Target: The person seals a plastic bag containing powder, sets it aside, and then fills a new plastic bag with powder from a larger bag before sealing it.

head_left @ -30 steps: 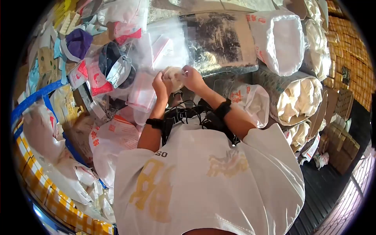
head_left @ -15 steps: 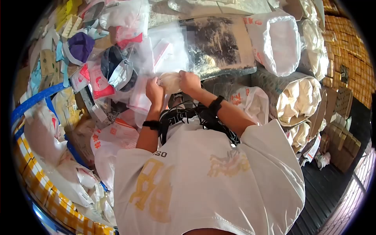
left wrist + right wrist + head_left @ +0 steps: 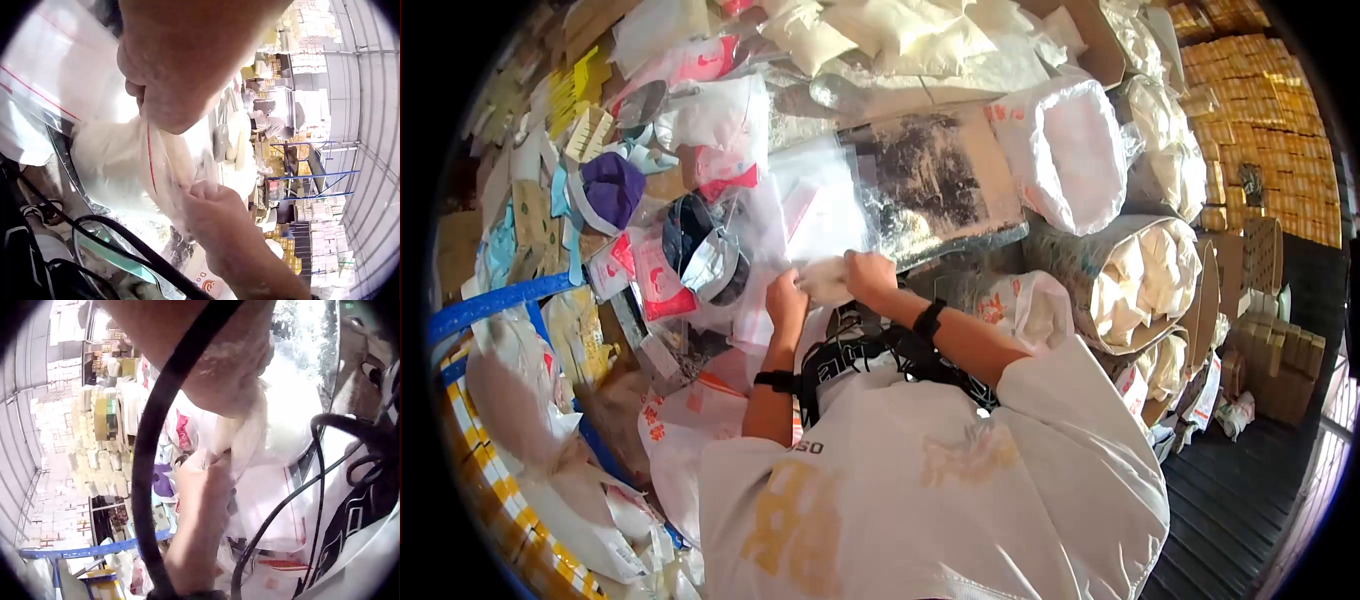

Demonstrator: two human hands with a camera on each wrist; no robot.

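A clear zip bag [image 3: 824, 282] with pale contents is held between both hands, low in front of the body. A red line runs along its mouth in the left wrist view, where the bag's body [image 3: 109, 165] bulges below the hands. My left hand [image 3: 786, 300] pinches one end of the mouth, fingers curled. At the other end my right hand [image 3: 870, 278] grips the bag's edge, its thumb and fingertips [image 3: 203, 189] close together in the left wrist view. Flat clear bags with red lines [image 3: 815, 205] lie just beyond the hands.
A dusty dark-topped board [image 3: 940, 180] lies ahead to the right, with a white-lined open sack [image 3: 1080, 155] beside it. Drums with pale-filled bags [image 3: 1145, 280] stand at right. Caps [image 3: 612, 190] and pink packets [image 3: 662, 285] clutter the left, near a blue rail [image 3: 500, 308]. Black cables [image 3: 269, 519] hang near the wrists.
The hands have spread from gathering round the bag to opposite ends of its mouth. The head view has tilted, so the scene sits lower and more of the far table shows.
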